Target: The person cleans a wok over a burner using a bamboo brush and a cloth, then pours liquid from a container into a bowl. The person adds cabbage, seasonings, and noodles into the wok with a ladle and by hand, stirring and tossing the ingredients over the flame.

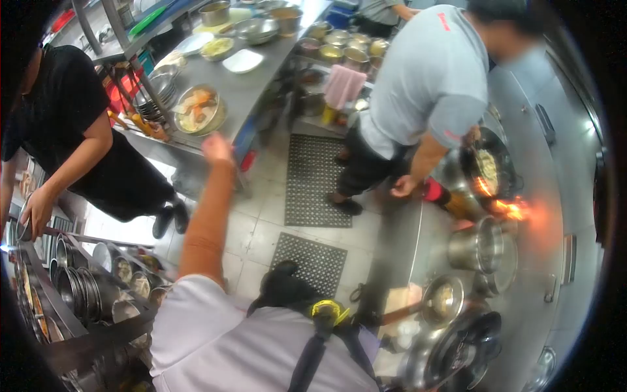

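My left arm stretches forward across the aisle, and my left hand [218, 149] is at the front edge of the steel counter [258, 80]. It is nearest to a metal bowl [218, 120] holding orange and pale pieces of food. The hand is blurred, so its fingers and anything in them cannot be made out. Whether it touches the counter edge is unclear. My right hand is out of view. White plates, including an oval white plate [243, 61], and a bowl of yellowish food [217, 48] stand farther back on the counter.
On the right, a co-worker in grey [424, 78] holds a wok [484, 163] over flames [509, 209]. Beside me are a steel pot [475, 246] and a pan [444, 299]. Another person in black [65, 124] stands left. Rubber mats [319, 179] cover part of the floor.
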`<state>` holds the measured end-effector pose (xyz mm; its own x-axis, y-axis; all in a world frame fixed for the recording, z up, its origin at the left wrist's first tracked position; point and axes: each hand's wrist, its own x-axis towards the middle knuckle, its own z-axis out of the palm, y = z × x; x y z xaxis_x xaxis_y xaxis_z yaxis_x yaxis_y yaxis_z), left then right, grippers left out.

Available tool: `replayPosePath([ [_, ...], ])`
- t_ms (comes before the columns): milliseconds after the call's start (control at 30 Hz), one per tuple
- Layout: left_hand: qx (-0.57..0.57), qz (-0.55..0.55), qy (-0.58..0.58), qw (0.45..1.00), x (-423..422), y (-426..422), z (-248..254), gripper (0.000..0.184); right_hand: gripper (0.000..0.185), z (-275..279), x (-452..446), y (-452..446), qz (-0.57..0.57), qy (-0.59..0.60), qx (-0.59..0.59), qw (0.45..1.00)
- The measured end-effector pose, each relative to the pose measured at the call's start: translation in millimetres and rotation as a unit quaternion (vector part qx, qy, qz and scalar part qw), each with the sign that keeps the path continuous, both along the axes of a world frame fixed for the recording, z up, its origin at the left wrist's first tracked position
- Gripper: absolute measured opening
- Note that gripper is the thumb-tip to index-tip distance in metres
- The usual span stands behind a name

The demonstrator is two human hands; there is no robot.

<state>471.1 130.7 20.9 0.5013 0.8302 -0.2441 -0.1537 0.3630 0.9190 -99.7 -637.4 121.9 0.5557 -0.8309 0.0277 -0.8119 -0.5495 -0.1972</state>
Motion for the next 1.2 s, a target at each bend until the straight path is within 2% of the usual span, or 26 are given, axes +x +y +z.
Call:
replayPosePath([
  [33, -0.038, 0.044, 0.004, 0.998, 1.9, 31.9, 3.2, 0.022, 0.068, 0.8, 6.3, -0.3, -0.008, 0.005, -0.001, 1.0],
  [167, -0.064, 0.002, 0.073, 0.995, 10.4, 106.9, 2.0, 0.023, 0.065, -0.5, 13.0, -8.9, 0.006, -0.003, 0.003, 1.0],
  [233, -0.025, -0.08, 0.07, 0.994, 22.3, 143.1, -15.3, 0.024, 0.064, -2.8, -10.9, -11.2, 0.042, -0.005, -0.022, 0.999],
  [300, 0.031, -0.186, 0.056, 0.98, 41.4, 172.9, -26.7, 0.024, 0.062, 1.7, -18.8, 4.2, 0.082, 0.009, -0.095, 0.992],
  [367, 0.082, -0.247, 0.057, 0.964, 74.5, 187.3, -39.7, 0.025, 0.061, 8.6, -9.3, 18.3, 0.054, 0.014, -0.133, 0.99],
  [433, 0.154, -0.239, 0.083, 0.955, 92.6, 177.5, -38.1, 0.025, 0.06, 20.9, -4.8, 29.5, -0.047, -0.036, -0.065, 0.996],
  [500, 0.232, -0.21, 0.112, 0.943, 92.2, 154.3, -26.7, 0.026, 0.062, 54.6, 9.8, 52.5, -0.167, -0.168, 0.149, 0.96],
  [567, 0.29, -0.189, 0.126, 0.93, 70.3, 129.2, -12.2, 0.027, 0.064, 78.0, 12.8, 78.4, -0.176, -0.312, 0.261, 0.896],
  [633, 0.326, -0.21, 0.119, 0.914, 44.7, 100.4, -3.8, 0.027, 0.065, 77.9, -2.6, 72.6, -0.158, -0.372, 0.32, 0.857],
  [667, 0.378, -0.245, 0.097, 0.887, 46.4, 90.6, -16.4, 0.025, 0.065, 76.3, -14.1, 67.1, -0.147, -0.399, 0.348, 0.836],
  [733, 0.285, -0.327, 0.028, 0.901, 28.0, 47.0, -6.9, 0.019, 0.065, 73.5, -39.9, 44.0, -0.157, -0.388, 0.34, 0.842],
  [767, 0.134, -0.37, -0.02, 0.919, 4.7, 4.6, -2.1, 0.017, 0.066, 72.9, -58.6, 19.0, -0.159, -0.385, 0.337, 0.844],
  [833, 0.059, -0.525, -0.093, 0.844, -28.3, -70.1, 6.0, 0.012, 0.062, 53.2, -90.0, -14.5, -0.153, -0.298, 0.244, 0.91],
  [900, 0.035, -0.548, -0.052, 0.834, -86.4, -185.8, 35.2, 0.013, 0.061, 18.8, -113.8, -40.7, -0.118, -0.272, 0.106, 0.949],
  [933, 0.042, -0.593, -0.027, 0.804, -88.7, -220.5, 25.0, 0.015, 0.061, 5.7, -122.7, -49.3, -0.101, -0.269, 0.035, 0.957],
  [967, -0.002, -0.677, -0.073, 0.732, -114.2, -278.5, 39.1, 0.019, 0.062, 0.5, -124.3, -49.0, -0.131, -0.233, 0.052, 0.962],
  [1000, -0.004, -0.683, -0.074, 0.727, -180.9, -369.5, 91.7, 0.021, 0.063, 0.9, -123.7, -43.8, -0.119, -0.227, 0.049, 0.965],
  [1067, 0.025, -0.722, -0.048, 0.689, -208.6, -467.9, 100.6, 0.019, 0.063, 6.0, -129.2, -32.6, -0.098, -0.213, 0.066, 0.97],
  [1100, 0.001, -0.752, -0.084, 0.654, -216.5, -510.1, 98.9, 0.015, 0.063, 10.4, -132.5, -27.4, -0.088, -0.205, 0.085, 0.971],
  [1133, 0.045, -0.752, -0.062, 0.654, -267.1, -570.7, 145.5, 0.012, 0.063, 12.3, -137.7, -22.9, -0.079, -0.196, 0.101, 0.972],
  [1167, 0.085, -0.789, -0.118, 0.597, -262.7, -604.6, 135.2, 0.014, 0.063, 10.6, -145.2, -16.8, -0.062, -0.223, 0.089, 0.969],
  [1200, 0.187, -0.804, -0.133, 0.549, -248.8, -640.9, 120.3, 0.02, 0.062, 7.8, -152.3, -9.8, -0.044, -0.249, 0.074, 0.965],
])
